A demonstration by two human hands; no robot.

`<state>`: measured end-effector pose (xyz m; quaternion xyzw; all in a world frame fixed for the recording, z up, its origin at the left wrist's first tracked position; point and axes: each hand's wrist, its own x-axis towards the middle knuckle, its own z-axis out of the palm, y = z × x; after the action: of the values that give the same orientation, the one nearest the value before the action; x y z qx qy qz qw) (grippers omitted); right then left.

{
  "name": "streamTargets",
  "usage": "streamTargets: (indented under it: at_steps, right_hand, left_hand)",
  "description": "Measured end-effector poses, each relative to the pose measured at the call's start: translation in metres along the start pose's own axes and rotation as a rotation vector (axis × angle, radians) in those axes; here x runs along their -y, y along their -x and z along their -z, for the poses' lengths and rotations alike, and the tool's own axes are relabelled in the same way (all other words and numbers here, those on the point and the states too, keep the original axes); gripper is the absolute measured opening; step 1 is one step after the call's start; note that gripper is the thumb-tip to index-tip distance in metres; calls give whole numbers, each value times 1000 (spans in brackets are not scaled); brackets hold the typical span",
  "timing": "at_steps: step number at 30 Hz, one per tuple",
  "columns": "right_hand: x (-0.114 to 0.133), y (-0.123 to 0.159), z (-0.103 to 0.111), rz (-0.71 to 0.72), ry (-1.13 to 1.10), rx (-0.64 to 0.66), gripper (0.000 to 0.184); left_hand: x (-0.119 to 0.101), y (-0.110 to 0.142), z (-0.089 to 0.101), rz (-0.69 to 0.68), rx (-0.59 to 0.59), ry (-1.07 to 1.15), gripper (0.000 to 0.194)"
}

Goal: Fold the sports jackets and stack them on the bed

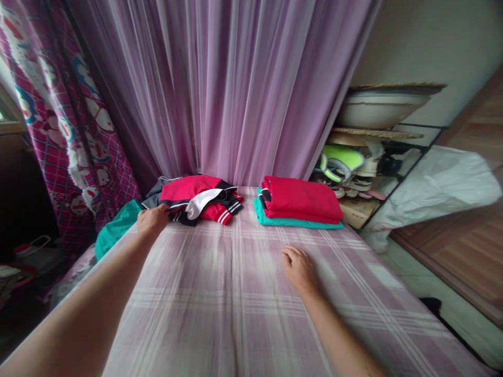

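My left hand (153, 220) is closed on the near left edge of a red, black and white jacket (190, 189). That jacket lies loosely bunched at the far left of the bed, its striped cuffs pointing right. Beneath and beside it, teal cloth (118, 228) hangs over the bed's left edge. My right hand (299, 268) rests low over the checked sheet, fingers curled, with nothing visible in it. Beyond it sits a stack of folded clothes, a red garment (302, 199) on top of a teal one (298, 224).
A checked bedsheet (196, 293) covers the bed. Purple curtains (243, 94) hang along its far side, a patterned curtain (66, 131) at left. On the right, a rack holds a basin (387, 107) and shoes (357, 183), beside a white plastic bag (440, 183).
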<state>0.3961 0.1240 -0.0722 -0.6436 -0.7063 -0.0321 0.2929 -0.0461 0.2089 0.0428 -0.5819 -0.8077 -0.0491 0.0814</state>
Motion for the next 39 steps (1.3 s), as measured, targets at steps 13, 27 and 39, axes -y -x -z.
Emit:
streamTargets:
  at_steps: [13, 27, 39]
  right_hand:
    - [4, -4, 7, -30, -26, 53, 31]
    - [89, 73, 62, 431, -138, 73, 50]
    - [87, 104, 119, 323, -279, 237, 33]
  left_hand:
    - [-66, 201, -2, -836, -71, 509, 32]
    - [-57, 296, 15, -768, -53, 726, 26]
    - [-40, 314, 17, -703, 23, 660, 37]
